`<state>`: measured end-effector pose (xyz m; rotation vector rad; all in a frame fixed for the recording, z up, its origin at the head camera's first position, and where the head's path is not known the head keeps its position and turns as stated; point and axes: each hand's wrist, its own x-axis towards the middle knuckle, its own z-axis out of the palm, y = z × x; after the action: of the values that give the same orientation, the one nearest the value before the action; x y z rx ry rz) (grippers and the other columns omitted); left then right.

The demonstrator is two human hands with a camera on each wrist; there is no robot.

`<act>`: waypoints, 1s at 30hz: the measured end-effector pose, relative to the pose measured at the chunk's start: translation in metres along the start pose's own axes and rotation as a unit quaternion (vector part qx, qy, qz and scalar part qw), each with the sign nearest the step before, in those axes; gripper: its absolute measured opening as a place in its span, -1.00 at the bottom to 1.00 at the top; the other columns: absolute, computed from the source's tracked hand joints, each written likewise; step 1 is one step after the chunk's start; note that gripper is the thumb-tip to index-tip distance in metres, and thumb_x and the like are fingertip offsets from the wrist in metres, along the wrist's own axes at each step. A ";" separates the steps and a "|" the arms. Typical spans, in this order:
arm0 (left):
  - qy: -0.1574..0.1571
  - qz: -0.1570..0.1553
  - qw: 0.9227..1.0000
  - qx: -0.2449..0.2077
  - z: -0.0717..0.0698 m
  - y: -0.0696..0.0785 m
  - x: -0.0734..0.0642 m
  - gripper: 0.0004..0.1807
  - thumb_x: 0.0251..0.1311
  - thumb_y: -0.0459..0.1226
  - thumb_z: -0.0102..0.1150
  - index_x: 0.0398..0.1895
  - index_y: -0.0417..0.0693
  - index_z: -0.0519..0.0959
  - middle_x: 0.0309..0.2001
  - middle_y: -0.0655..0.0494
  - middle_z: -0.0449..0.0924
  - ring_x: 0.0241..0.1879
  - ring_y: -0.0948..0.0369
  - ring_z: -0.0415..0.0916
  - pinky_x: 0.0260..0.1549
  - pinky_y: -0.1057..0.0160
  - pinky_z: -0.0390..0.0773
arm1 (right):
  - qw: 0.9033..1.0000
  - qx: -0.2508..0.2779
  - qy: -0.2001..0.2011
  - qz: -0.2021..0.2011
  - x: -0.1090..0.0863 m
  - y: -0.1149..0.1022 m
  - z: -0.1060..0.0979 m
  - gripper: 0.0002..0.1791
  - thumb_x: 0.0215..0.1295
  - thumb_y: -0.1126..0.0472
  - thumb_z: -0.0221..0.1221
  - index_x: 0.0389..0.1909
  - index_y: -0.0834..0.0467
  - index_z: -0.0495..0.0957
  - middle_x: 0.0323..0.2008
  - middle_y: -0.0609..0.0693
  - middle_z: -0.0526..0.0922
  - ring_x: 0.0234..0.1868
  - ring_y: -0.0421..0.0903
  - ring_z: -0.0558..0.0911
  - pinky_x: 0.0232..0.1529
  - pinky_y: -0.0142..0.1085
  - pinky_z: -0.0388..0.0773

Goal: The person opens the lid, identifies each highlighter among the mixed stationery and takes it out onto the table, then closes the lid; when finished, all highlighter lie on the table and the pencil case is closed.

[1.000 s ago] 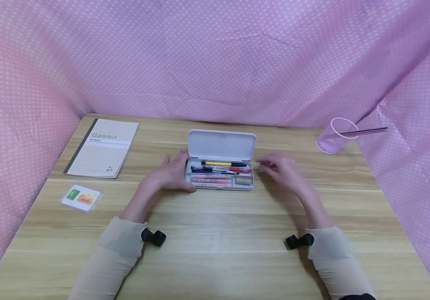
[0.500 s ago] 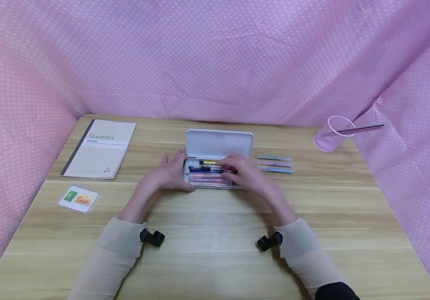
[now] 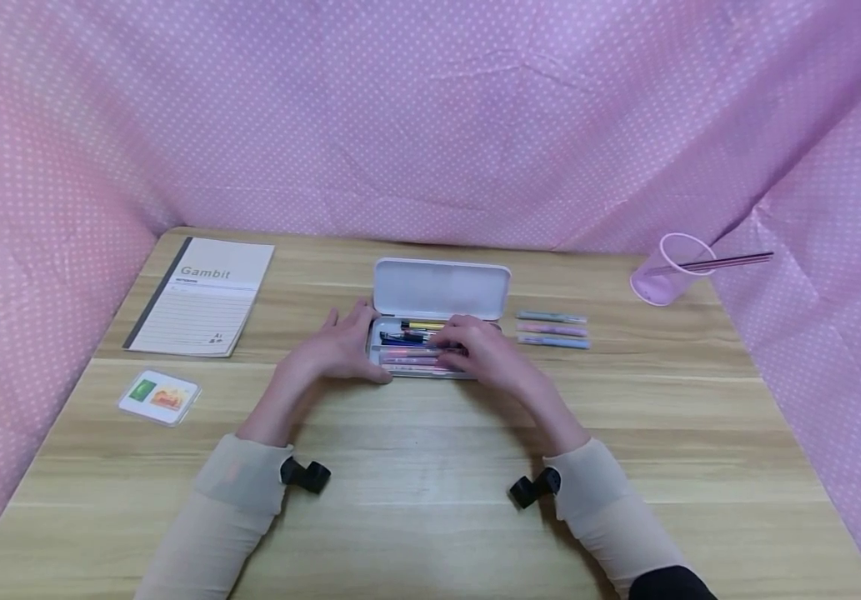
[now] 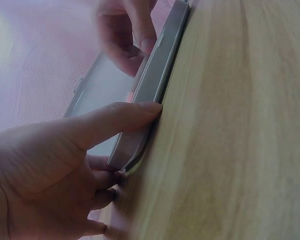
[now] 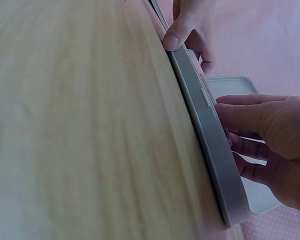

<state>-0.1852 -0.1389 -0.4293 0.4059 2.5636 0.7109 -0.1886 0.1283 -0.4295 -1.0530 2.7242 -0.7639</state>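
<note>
A pale grey pencil case lies on the table with its lid raised. My left hand grips its left end; in the left wrist view the thumb presses the front wall and the fingers go round the end. Over the case's right part is my right hand, fingers bent down inside; whether they pinch a pen is hidden. Pink and purple pens fill the front compartment. Dark pens and a yellow pen lie behind them. Right of the case, green, purple and blue pens lie side by side.
A notebook lies at the back left, with a clear-cased card stack in front of it. At the back right a tilted pink cup holds thin dark sticks. Pink dotted cloth hangs behind the table.
My right hand has moved left from beside the case to over its compartments, and the pens on the table there have come into view. My left hand has stayed on the case.
</note>
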 end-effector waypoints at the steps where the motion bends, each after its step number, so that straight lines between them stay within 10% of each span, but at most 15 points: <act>1: 0.000 -0.001 1.000 0.000 0.000 0.000 0.000 0.09 -0.03 0.08 0.49 0.46 -0.16 0.11 0.67 -0.30 -0.25 0.67 -0.20 -0.19 0.64 -0.26 -0.41 | 1.000 -0.001 0.002 -0.003 0.000 0.000 0.000 -0.77 0.36 0.18 0.32 0.00 0.02 0.75 -0.10 -0.08 0.74 -0.03 -0.12 0.68 0.09 -0.16 0.67; 30: 0.001 0.003 1.000 0.001 0.000 0.001 -0.001 0.06 -0.03 0.05 0.50 0.45 -0.16 0.12 0.67 -0.29 -0.24 0.67 -0.18 -0.21 0.64 -0.26 -0.41 | 0.999 -0.042 0.030 -0.013 -0.004 -0.002 -0.001 -0.83 0.38 0.25 0.28 -0.09 0.04 0.79 -0.24 -0.10 0.70 -0.18 -0.18 0.61 -0.12 -0.26 0.64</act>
<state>-0.1845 -0.1385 -0.4291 0.4134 2.5664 0.7116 -0.1845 0.1300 -0.4279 -1.1010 2.8206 -0.7025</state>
